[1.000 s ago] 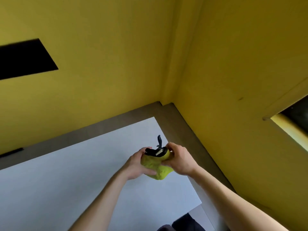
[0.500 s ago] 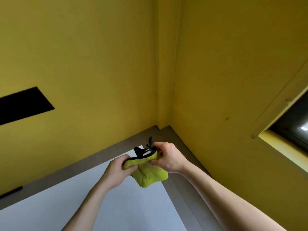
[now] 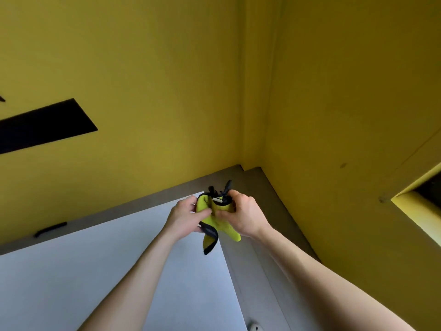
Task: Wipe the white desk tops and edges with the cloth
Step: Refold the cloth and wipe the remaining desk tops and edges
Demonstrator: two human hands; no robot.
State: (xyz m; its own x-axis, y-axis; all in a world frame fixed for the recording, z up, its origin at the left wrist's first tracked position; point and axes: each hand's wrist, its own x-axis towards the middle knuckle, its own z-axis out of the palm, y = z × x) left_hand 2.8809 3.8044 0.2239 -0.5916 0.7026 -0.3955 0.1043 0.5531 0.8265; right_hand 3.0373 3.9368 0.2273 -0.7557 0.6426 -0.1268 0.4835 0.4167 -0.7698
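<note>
While I hold the cloth (image 3: pixel 205 203) bunched up between both hands, it hangs in the air above the far right corner of the white desk (image 3: pixel 119 271) and touches no part of the top. My left hand (image 3: pixel 185 217) has thumb and fingers curled round the left fold. My right hand (image 3: pixel 247 215) grips the other side, with the thumb pressed into the fabric.

I think the main risk is that I wipe with it as it is. In a wad like this only a small patch would meet the desk, and I would leave streaks and miss the edges. The black hem could drag across the white top in place of the soft face. My grip is all at the upper end, so if I let go with one hand to flatten the cloth, it could slip and drop onto the grey strip (image 3: pixel 255 181) between the desk and the yellow wall (image 3: pixel 143 91).

The long axis of the cloth runs roughly away from me and back. The black-edged corners poke out past my fingers toward the corner where the walls meet. Two loose tails hang back toward me and down at the desk, one plain yellow-green and one trimmed in black.
</note>
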